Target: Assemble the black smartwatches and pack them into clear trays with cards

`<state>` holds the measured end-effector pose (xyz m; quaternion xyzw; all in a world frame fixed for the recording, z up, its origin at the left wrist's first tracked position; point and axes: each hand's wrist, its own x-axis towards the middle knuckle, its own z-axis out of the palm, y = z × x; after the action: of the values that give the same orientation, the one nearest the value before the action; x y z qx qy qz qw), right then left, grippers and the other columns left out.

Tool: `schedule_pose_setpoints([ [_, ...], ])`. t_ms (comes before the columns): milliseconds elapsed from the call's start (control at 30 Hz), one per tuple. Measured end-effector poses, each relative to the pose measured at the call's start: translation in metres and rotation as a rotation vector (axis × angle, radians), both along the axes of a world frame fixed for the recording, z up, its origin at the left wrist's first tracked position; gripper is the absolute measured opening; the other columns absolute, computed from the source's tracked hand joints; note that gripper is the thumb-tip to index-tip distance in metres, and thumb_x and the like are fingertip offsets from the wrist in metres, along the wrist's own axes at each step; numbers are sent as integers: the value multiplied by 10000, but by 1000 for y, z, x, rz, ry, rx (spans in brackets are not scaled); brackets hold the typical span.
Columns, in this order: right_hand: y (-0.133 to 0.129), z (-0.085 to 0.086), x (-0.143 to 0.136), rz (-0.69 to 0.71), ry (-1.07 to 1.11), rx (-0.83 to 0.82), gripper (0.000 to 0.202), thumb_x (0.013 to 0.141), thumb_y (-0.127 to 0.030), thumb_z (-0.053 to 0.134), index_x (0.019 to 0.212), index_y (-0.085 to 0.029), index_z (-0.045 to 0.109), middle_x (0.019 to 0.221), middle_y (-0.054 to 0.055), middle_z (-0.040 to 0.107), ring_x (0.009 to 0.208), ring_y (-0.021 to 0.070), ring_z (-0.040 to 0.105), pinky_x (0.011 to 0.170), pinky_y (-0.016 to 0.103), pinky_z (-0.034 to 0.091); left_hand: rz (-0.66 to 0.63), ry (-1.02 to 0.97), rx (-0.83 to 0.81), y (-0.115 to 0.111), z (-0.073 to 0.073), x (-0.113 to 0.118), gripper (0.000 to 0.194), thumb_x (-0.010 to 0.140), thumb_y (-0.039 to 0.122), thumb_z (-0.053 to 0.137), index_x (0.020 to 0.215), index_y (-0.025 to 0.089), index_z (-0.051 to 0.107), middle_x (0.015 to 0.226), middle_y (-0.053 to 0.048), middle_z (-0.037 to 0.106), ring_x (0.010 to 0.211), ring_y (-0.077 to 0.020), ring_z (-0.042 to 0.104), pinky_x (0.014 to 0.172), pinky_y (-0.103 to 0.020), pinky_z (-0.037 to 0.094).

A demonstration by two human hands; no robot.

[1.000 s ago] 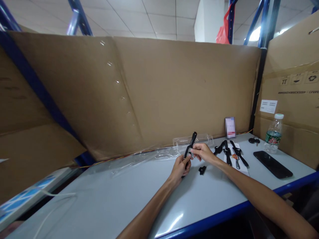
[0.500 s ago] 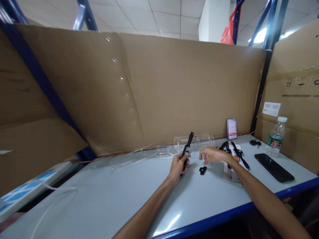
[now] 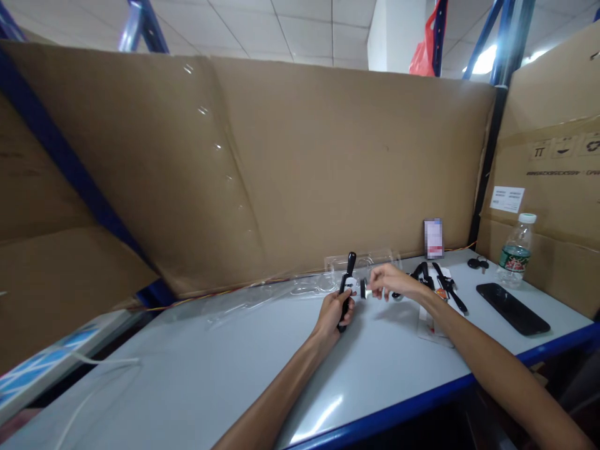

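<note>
My left hand (image 3: 332, 312) is closed around a slim black tool (image 3: 350, 265), which stands nearly upright with its rounded end on top. A pale patch shows at the tool's middle, and its exact kind is unclear. Just to the right, my right hand (image 3: 388, 281) pinches a small black piece (image 3: 363, 288) with a whitish side. A narrow gap separates this piece from the tool. Beyond the right wrist lie several black parts (image 3: 424, 275) and a long black piece (image 3: 450, 289), partly on a small clear-and-white package (image 3: 429, 322).
Clear plastic packaging (image 3: 312, 285) lies along the cardboard wall (image 3: 328, 162). On the right are a flat black phone (image 3: 513, 309), a bottle (image 3: 514, 257), keys (image 3: 477, 263) and an upright phone (image 3: 434, 239). A white cable (image 3: 105, 361) runs at the left.
My right hand has picked the small black piece up from the table and brought it beside the tool. The tool in my left hand now stands more upright.
</note>
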<state>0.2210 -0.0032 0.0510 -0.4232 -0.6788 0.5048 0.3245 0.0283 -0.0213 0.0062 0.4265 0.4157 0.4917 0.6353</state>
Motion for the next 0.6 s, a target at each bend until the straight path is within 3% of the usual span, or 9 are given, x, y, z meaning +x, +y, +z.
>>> schedule_pose_setpoints([
  [100, -2, -1, -13, -174, 273, -80, 207, 755, -283, 755, 723, -175, 581, 664, 39, 702, 539, 135, 614, 451, 217, 464, -19, 9, -11, -3, 0, 3, 287, 736, 372, 708, 832, 156, 545, 536, 57, 501, 360, -37, 336, 362, -177, 120],
  [267, 1, -18, -29, -330, 130, -82, 159, 816, -201, 683, 692, -158, 593, 537, -24, 617, 412, 71, 467, 353, 176, 289, -63, 19, 41, -8, 1, 7, 270, 699, 333, 687, 809, 181, 493, 572, 47, 520, 381, -39, 349, 370, -180, 122],
  [433, 3, -24, -28, -341, 58, -11, 228, 816, -224, 683, 650, -181, 533, 466, -67, 541, 363, 64, 386, 351, 195, 238, -77, 67, 67, -9, 1, 8, 304, 672, 354, 689, 793, 204, 454, 568, 60, 508, 376, -30, 319, 375, -179, 109],
  [600, 1, -24, -29, -309, 30, -14, 300, 798, -324, 734, 650, -184, 513, 478, -64, 545, 373, 63, 403, 366, 191, 247, -110, 98, 81, -10, 0, 9, 404, 639, 417, 758, 812, 198, 466, 569, 81, 471, 391, -16, 296, 387, -177, 95],
])
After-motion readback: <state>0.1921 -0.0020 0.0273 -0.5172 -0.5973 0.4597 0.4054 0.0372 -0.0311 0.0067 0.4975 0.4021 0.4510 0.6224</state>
